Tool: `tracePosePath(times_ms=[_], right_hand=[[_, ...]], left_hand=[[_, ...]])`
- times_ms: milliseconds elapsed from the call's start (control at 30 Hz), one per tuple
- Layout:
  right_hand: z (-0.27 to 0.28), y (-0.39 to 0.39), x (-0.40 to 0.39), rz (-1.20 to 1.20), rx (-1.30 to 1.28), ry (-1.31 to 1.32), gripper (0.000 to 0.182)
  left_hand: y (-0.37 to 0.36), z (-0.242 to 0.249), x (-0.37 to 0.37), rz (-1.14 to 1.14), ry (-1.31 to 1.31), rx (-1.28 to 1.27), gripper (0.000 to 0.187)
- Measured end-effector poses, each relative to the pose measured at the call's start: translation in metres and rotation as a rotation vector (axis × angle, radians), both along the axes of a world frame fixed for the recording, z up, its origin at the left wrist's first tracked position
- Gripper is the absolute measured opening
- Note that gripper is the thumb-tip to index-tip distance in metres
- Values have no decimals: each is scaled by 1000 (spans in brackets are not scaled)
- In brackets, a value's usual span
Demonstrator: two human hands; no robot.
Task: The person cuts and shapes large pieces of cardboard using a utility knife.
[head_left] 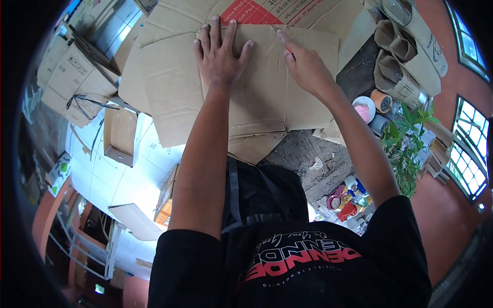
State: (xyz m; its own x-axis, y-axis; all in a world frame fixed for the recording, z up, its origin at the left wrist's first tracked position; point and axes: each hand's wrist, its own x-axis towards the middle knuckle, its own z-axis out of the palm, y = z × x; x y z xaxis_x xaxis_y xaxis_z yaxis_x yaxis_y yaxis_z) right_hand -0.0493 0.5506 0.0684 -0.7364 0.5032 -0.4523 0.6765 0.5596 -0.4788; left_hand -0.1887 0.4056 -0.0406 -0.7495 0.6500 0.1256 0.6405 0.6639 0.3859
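A large flattened sheet of brown cardboard [257, 87] lies under both hands, with fold lines and creases across it. My left hand [220, 59] presses flat on it near its far edge, fingers spread, holding nothing. To the right, my right hand [308, 69] is closed, index finger stretched along a slim tool with a bit of red [288, 50] showing; its tip rests at or near the sheet's far edge, and its exact kind is hidden by the fingers. Beyond that edge lies another piece of cardboard with a red printed label [246, 11].
Folded cartons [403, 66] stand at the right beside a white bowl with something pink [363, 109] and a leafy plant [408, 136]. An open cardboard box [120, 133] sits on the white tiled floor at left. Colourful small items [349, 200] lie below right.
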Motion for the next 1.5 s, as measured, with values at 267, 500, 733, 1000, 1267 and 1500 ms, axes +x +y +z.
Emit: tracePosePath(times_ms=[267, 500, 733, 1000, 1267, 1500], right_hand=[[-16, -4, -14, -109, 106, 298, 56], [7, 3, -28, -32, 29, 126, 52], [15, 14, -63, 73, 99, -50, 50], [9, -19, -16, 94, 93, -97, 50], [18, -45, 30, -1, 104, -126, 51], [14, -16, 29, 7, 98, -69, 51]], left_hand=[[17, 5, 18, 277, -60, 120, 57], [22, -5, 21, 61, 16, 110, 42], [29, 1, 23, 96, 2, 83, 44], [28, -2, 26, 96, -38, 100, 46], [25, -3, 22, 68, -38, 119, 50], [-24, 1, 54, -111, -75, 12, 68]])
